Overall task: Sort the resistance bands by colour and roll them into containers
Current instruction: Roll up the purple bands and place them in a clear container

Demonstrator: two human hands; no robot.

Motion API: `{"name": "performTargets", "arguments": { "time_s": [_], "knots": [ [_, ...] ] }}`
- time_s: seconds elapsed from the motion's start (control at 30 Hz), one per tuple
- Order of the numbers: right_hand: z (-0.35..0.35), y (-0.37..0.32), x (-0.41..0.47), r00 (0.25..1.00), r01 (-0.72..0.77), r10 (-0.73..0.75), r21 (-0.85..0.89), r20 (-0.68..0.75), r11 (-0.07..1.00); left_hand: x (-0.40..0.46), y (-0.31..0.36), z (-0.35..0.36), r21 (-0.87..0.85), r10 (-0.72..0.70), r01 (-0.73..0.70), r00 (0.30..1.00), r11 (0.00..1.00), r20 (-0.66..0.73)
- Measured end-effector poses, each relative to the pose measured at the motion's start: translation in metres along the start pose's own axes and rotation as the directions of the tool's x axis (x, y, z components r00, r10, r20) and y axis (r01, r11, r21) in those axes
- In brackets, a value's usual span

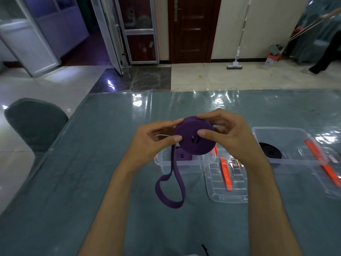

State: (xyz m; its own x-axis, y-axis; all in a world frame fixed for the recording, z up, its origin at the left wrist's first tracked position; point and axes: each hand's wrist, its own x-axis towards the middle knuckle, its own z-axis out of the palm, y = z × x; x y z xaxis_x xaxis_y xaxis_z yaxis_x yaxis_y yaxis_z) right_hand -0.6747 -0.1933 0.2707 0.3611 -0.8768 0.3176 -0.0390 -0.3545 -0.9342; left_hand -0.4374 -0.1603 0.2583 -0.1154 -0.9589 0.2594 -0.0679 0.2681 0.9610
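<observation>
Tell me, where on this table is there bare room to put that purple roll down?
Bare cloth lies left of the small container, toward the table edge, and along the far side beyond both hands. Crowded: the right, where lid and large container sit close.

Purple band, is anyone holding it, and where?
Yes. Both hands grip the rolled part of the purple band: left hand at its left edge, right hand over its top and face; the tail hangs loose.
</observation>
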Motion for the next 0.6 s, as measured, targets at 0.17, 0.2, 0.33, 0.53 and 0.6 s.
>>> {"name": "performTargets", "arguments": {
  "time_s": [0.17, 0.2, 0.33, 0.53, 0.6],
  "knots": [
    [0.005, 0.0, 0.004, 0.997, -0.052, 0.053, -0.03, 0.051, 0.998, 0.001, 0.0, 0.01, -0.004, 0.067, -0.068, 0.995, 0.998, -0.072],
    [0.006, 0.0, 0.004, 0.998, -0.033, 0.033, -0.008, 0.05, 0.999, 0.002, 0.0, 0.011, -0.025, 0.064, -0.067, 0.994, 0.997, -0.086],
    [0.013, -0.002, 0.002, 0.996, 0.053, -0.047, 0.086, -0.07, 0.995, 0.002, 0.001, 0.009, -0.097, 0.028, -0.031, 0.999, 0.995, -0.035],
    [0.0, 0.004, 0.004, 0.996, -0.087, 0.086, 0.063, 0.004, 0.994, 0.001, 0.003, 0.013, -0.022, 0.052, -0.055, 0.992, 0.998, -0.118],
    [-0.01, -0.002, 0.003, 0.984, -0.15, 0.15, -0.008, 0.091, 0.989, -0.002, 0.0, 0.018, -0.032, 0.045, -0.049, 0.991, 0.998, -0.124]
  ]
}}
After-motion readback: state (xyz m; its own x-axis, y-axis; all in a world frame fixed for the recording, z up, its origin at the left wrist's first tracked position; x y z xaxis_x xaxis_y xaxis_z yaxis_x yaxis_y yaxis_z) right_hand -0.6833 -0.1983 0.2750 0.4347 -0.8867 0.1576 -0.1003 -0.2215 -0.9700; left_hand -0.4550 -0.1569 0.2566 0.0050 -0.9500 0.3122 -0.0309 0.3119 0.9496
